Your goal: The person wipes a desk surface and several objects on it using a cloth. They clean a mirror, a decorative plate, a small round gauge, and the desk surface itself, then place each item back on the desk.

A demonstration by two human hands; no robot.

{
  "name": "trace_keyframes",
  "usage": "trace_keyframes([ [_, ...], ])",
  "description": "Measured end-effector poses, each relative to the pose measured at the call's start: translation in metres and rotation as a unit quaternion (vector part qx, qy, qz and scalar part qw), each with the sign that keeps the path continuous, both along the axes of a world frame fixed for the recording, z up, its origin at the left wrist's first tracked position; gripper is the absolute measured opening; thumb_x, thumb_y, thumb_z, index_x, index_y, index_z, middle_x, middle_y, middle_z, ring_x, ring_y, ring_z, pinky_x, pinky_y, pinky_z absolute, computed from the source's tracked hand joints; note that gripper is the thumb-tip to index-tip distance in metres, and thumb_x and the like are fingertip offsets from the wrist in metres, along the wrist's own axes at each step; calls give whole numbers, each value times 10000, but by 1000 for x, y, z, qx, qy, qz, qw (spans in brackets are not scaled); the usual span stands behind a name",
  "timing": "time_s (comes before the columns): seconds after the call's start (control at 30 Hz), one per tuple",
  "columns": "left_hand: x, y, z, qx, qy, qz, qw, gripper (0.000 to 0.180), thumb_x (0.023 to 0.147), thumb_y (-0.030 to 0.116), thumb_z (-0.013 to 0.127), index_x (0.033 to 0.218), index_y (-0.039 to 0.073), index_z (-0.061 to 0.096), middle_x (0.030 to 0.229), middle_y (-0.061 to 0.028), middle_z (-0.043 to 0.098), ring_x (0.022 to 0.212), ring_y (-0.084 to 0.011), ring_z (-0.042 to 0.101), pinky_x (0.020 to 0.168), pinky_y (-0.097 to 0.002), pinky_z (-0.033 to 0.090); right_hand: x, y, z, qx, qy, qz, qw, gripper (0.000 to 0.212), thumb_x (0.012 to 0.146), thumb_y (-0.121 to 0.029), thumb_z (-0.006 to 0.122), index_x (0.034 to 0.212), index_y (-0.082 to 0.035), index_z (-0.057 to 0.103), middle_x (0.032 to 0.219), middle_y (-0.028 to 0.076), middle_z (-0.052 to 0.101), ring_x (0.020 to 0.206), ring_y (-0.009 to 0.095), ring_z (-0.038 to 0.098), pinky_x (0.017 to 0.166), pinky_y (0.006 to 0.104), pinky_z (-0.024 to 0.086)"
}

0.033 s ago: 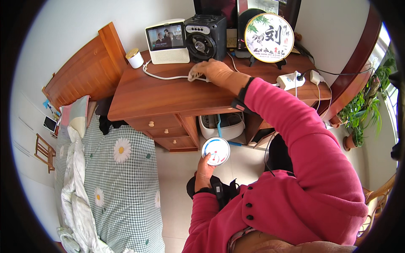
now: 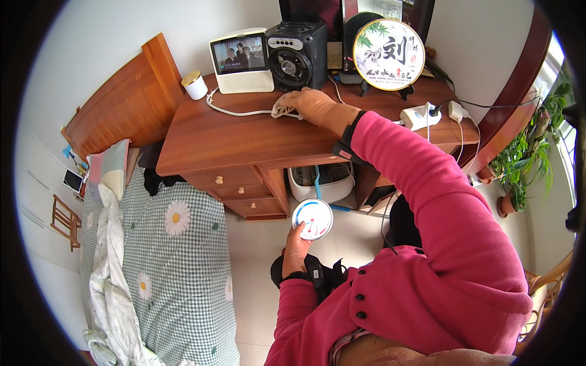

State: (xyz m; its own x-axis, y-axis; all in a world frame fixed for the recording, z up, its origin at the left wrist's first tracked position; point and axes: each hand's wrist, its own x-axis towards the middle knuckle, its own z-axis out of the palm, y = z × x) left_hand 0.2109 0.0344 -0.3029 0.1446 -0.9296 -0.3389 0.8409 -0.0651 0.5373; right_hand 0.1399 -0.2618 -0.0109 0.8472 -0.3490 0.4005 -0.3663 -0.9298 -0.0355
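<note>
My right hand (image 2: 310, 104) is closed over a crumpled beige cloth (image 2: 284, 105), pressed down on the reddish-brown desk (image 2: 238, 143). A white cable (image 2: 238, 111) runs along the desktop to the cloth, and part of it is hidden there. Just behind that hand stands a black speaker (image 2: 297, 56). Below the desk's front edge, my left hand (image 2: 296, 244) grips a round white dial gauge (image 2: 312, 216), thumb on its face. Blue and red markings show on the dial.
On the desk are a smart display (image 2: 242, 61), a lidded white jar (image 2: 195, 85), a round decorated plaque (image 2: 389, 55) on a stand and a white power strip (image 2: 420, 117). A bed (image 2: 177, 268) lies to the left. Potted plants (image 2: 519, 165) stand at the right.
</note>
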Motion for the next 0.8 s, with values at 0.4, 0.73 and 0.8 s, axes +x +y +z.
trace_keyframes([
  [0.4,0,2,-4,-8,21,4,1000,473,906,127,615,1349,43,475,1268,-102,592,1183,-252,575,975,-451,491,-69,-3,21,135,96,-54,985,527,805,28,514,1291,-164,583,1291,131,603,1129,353,596,954,418,492],
  [0.73,0,4,2,-6,-1,-5,1000,495,908,151,590,1373,43,457,1310,-134,579,1223,-303,555,982,-520,479,-104,4,24,122,71,-101,985,405,828,-3,520,1195,-124,641,1141,142,659,1006,348,645,909,418,521],
  [0.8,0,3,1,0,0,-4,1000,497,908,153,592,1372,41,457,1313,-131,578,1225,-300,555,982,-518,478,-110,13,35,185,64,-155,968,338,847,-54,516,1141,-115,672,1101,147,671,921,351,665,843,416,537],
])
